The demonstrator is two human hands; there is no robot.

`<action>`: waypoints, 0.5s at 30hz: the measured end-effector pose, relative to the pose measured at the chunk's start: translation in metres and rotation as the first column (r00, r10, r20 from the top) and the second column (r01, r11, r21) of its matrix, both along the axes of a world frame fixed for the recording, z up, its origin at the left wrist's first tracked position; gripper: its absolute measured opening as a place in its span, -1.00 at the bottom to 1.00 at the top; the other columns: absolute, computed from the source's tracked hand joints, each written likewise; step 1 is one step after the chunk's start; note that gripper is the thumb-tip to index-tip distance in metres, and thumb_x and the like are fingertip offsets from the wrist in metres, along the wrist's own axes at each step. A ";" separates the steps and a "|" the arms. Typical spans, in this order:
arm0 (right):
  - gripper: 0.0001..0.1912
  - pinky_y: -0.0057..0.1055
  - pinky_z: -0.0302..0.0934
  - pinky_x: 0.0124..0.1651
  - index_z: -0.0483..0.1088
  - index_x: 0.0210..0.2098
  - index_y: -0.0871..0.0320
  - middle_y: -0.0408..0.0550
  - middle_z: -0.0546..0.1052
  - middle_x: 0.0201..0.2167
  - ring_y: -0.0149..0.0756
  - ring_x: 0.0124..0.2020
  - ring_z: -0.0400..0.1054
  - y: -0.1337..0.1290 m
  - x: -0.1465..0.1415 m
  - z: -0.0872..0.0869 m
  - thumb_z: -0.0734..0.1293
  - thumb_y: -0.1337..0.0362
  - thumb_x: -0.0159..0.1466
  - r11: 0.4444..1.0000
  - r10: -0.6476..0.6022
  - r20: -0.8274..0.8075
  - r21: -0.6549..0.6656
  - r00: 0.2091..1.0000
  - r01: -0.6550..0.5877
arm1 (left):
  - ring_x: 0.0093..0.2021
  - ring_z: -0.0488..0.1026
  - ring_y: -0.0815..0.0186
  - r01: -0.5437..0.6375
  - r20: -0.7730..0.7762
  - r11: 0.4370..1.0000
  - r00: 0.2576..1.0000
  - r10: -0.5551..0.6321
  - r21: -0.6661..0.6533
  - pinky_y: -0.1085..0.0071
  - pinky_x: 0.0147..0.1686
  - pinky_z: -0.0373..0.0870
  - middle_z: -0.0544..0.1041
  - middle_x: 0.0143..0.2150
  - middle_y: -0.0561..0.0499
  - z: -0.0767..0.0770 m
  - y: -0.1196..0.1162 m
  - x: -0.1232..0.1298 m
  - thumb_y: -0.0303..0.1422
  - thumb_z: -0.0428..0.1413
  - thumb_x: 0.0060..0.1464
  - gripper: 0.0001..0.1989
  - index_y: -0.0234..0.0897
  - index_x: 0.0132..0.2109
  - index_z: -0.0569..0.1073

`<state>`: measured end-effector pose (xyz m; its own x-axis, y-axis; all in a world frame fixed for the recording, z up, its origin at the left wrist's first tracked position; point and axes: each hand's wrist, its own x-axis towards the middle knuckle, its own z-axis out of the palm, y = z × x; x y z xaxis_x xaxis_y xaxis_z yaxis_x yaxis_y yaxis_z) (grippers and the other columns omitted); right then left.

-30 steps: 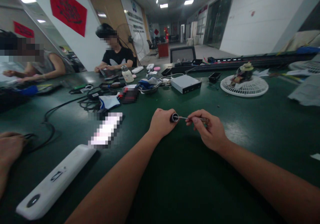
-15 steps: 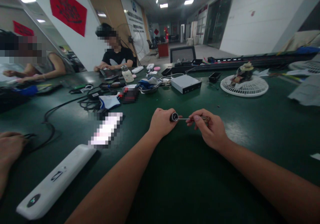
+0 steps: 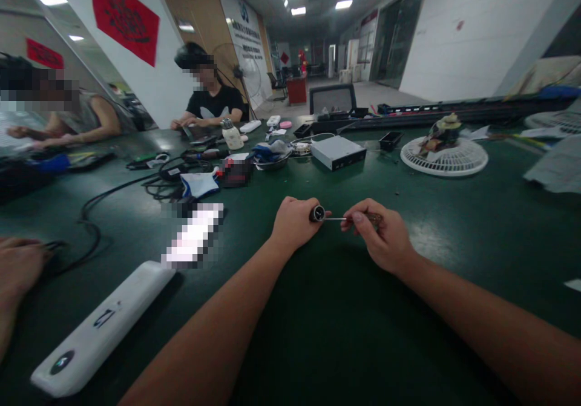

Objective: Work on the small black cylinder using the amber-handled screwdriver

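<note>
My left hand point(image 3: 294, 221) is closed round a small dark cylindrical part point(image 3: 317, 213), whose round end with a light rim faces me. Most of that part is hidden in the fingers. My right hand point(image 3: 379, 230) grips a screwdriver point(image 3: 374, 218) by its brownish, see-through handle. The thin metal shaft points left and its tip meets the side of the dark part near the rim; I cannot tell whether it sits in a screw. Both hands are low over the dark green table point(image 3: 327, 309).
A white elongated device point(image 3: 104, 327) lies at front left, beside a lit, blurred-out screen point(image 3: 193, 236). Farther back are a grey box-shaped drive point(image 3: 338, 152), a white fan grille point(image 3: 445, 158), cables point(image 3: 91, 212) and cloths. Another person's hand point(image 3: 20, 267) rests at the left edge.
Both hands keep nearly the same place and hold. The right hand with the screwdriver has shifted very slightly to the right, and the round end has turned a little.
</note>
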<state>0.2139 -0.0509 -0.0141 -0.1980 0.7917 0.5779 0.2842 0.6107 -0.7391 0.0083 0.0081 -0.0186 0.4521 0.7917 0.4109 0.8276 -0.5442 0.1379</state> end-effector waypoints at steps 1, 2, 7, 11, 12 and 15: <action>-0.82 -0.36 0.34 -0.28 0.45 -0.19 0.13 -0.09 0.59 -0.35 -0.33 -0.35 0.51 0.000 0.000 0.000 0.25 0.21 0.45 1.000 0.027 -0.006 0.000 1.000 -0.027 | -0.39 0.46 0.23 0.000 0.003 1.000 1.000 0.000 0.003 0.26 -0.21 0.23 0.56 -0.43 0.02 0.000 0.000 0.000 -0.09 0.09 0.25 -0.69 -0.22 -0.33 0.46; -0.83 -0.35 0.34 -0.27 0.46 -0.16 0.12 -0.08 0.60 -0.32 -0.32 -0.33 0.51 0.000 -0.001 0.000 0.25 0.21 0.44 0.999 0.038 -0.010 0.001 0.999 -0.038 | -0.39 0.46 0.24 0.000 0.008 1.000 1.000 0.000 0.006 0.26 -0.20 0.23 0.56 -0.43 0.03 0.000 0.000 0.000 -0.12 0.10 0.24 -0.71 -0.22 -0.32 0.46; -0.82 -0.35 0.33 -0.29 0.46 -0.17 0.12 -0.08 0.59 -0.35 -0.32 -0.36 0.50 0.002 0.000 -0.001 0.25 0.21 0.44 0.998 -0.069 -0.001 0.008 0.998 0.069 | -0.40 0.45 0.25 -0.001 0.024 1.000 1.000 0.001 0.022 0.26 -0.21 0.22 0.56 -0.42 0.04 -0.002 0.000 0.000 -0.08 0.08 0.26 -0.68 -0.21 -0.33 0.45; -0.81 -0.37 0.31 -0.32 0.45 -0.24 0.13 -0.12 0.58 -0.42 -0.36 -0.42 0.48 0.001 0.001 0.000 0.24 0.23 0.45 0.998 -0.056 -0.001 0.014 0.998 0.056 | -0.41 0.43 0.25 0.002 0.017 1.000 1.000 -0.003 0.024 0.26 -0.21 0.22 0.55 -0.43 0.03 -0.002 0.001 0.000 -0.05 0.07 0.26 -0.65 -0.22 -0.33 0.45; -0.82 -0.38 0.32 -0.31 0.45 -0.23 0.13 -0.12 0.59 -0.40 -0.36 -0.41 0.48 0.000 0.001 0.000 0.25 0.23 0.45 0.999 -0.029 0.001 0.015 1.000 0.029 | -0.41 0.43 0.25 0.005 0.019 1.000 1.000 -0.005 0.022 0.26 -0.21 0.22 0.55 -0.43 0.04 -0.002 0.001 0.000 -0.05 0.07 0.26 -0.66 -0.22 -0.33 0.45; -0.84 -0.39 0.34 -0.28 0.46 -0.16 0.12 -0.09 0.60 -0.33 -0.35 -0.35 0.51 -0.001 -0.001 0.001 0.26 0.23 0.44 1.000 0.019 -0.001 0.015 1.000 -0.019 | -0.41 0.44 0.25 0.001 0.026 1.000 1.000 -0.002 0.022 0.27 -0.20 0.22 0.55 -0.43 0.04 -0.001 0.000 0.000 -0.10 0.09 0.25 -0.70 -0.21 -0.32 0.45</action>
<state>0.2130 -0.0518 -0.0127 -0.2127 0.7792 0.5895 0.2718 0.6267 -0.7303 0.0079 0.0086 -0.0199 0.4420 0.7819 0.4396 0.8231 -0.5483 0.1477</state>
